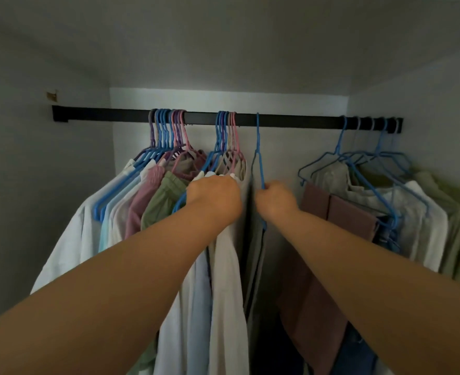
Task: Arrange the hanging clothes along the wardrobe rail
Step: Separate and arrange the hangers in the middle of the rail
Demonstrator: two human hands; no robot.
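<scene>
A black rail [291, 122] runs across the wardrobe. Several blue, purple and pink hangers [166, 131] crowd its left part with white, pink and green garments [153, 196]. A second bunch of hangers [227, 131] hangs at the middle; my left hand [214, 197] grips the tops of its pale garments [227, 266]. Just right of it, a single blue hanger [258, 155] carries a grey garment [256, 253], and my right hand [276, 200] grips that hanger's shoulder. More blue hangers [369, 155] with brown, grey, white and green clothes [339, 212] sit at the rail's right end.
The wardrobe's grey side walls [47, 212] close in left and right, with a ceiling panel above. Bare stretches of rail show at the far left [102, 115] and between the single hanger and the right group.
</scene>
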